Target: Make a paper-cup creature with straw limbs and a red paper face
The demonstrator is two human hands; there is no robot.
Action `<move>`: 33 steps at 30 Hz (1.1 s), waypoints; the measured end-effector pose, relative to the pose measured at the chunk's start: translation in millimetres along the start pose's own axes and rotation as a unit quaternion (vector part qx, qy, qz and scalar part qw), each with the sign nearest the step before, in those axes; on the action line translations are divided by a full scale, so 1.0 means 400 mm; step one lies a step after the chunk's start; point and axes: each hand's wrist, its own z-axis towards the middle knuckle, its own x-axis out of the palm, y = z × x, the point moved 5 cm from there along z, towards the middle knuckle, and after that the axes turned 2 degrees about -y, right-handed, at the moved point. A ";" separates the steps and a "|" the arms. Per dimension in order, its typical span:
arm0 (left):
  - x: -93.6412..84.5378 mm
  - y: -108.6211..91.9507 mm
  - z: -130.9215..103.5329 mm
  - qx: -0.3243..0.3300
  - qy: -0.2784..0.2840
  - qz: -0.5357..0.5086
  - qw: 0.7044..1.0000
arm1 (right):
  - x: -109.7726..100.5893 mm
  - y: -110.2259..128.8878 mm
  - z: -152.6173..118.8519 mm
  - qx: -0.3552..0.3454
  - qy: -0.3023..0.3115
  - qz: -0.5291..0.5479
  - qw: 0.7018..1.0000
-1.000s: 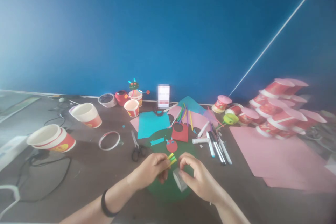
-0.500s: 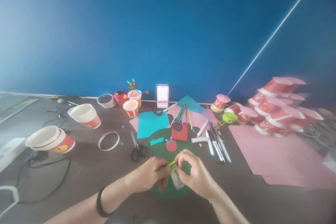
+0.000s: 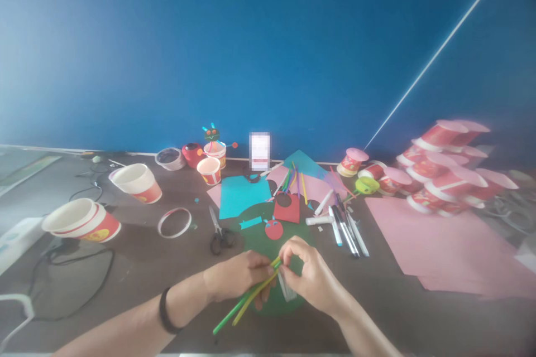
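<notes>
The green straw and the yellow straw, one of each, jut toward you from your left hand, which is closed around both. Your right hand curls in at their far ends; you cannot tell what its fingertips close on. One pale roll, perhaps tape, sits just under that hand. You seem to be joining or aligning the two straw ends; the next move calls for a steady left hold and fine right fingertip work. Beneath the grip lies one dark green paper. Just beyond it, you have one red round piece, with one pair of scissors to its left and one blue strip between. Right of the grip, the pens overlap too much to count. Well beyond it, to the left, you find two small cups, one behind the other; far right, the stacked cups blur past counting.
</notes>
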 end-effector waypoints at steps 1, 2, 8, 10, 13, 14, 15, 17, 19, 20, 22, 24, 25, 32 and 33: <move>0.000 0.000 0.001 -0.003 0.004 -0.005 1.000 | 0.000 -0.001 0.001 0.001 0.001 -0.003 1.000; -0.001 0.001 0.002 -0.011 0.008 -0.009 1.000 | 0.001 -0.003 0.002 0.002 0.001 -0.006 1.000; -0.012 0.013 0.020 -0.047 0.039 -0.035 0.998 | 0.003 -0.012 0.010 0.014 -0.013 -0.017 1.000; -0.015 0.019 0.025 -0.056 0.051 -0.059 0.995 | 0.003 -0.015 0.012 0.018 -0.018 -0.015 1.000; -0.018 0.020 0.028 -0.064 0.054 -0.080 0.993 | 0.004 -0.018 0.012 0.019 -0.024 -0.012 0.999; -0.018 0.019 0.028 -0.064 0.053 -0.082 0.993 | 0.003 -0.019 0.012 0.019 -0.024 -0.011 0.999; -0.017 0.016 0.027 -0.063 0.052 -0.080 0.994 | 0.003 -0.019 0.012 0.018 -0.025 -0.010 0.999; -0.014 0.011 0.025 -0.056 0.044 -0.065 0.995 | 0.003 -0.019 0.011 0.019 -0.023 -0.009 1.000; -0.013 0.008 0.024 -0.047 0.029 -0.043 0.998 | 0.002 -0.020 0.011 0.021 -0.019 -0.010 1.000; -0.014 0.007 0.023 -0.041 0.020 -0.031 0.998 | 0.001 -0.021 0.011 0.023 -0.017 -0.011 1.000; -0.019 0.006 0.023 -0.030 0.002 -0.009 1.000 | -0.002 -0.022 0.011 0.024 -0.013 -0.010 1.000; -0.025 0.007 0.024 -0.024 -0.007 0.004 1.000 | -0.005 -0.020 0.012 0.015 -0.006 -0.006 1.000; -0.028 0.009 0.025 -0.026 -0.006 0.007 1.000 | -0.006 -0.019 0.012 0.009 -0.002 -0.004 1.000; -0.058 0.021 0.030 -0.026 0.012 0.019 0.999 | -0.005 0.001 0.008 -0.021 0.032 -0.010 0.999; -0.063 0.022 0.030 -0.026 0.013 0.028 0.999 | -0.005 0.004 0.007 -0.025 0.039 -0.014 0.999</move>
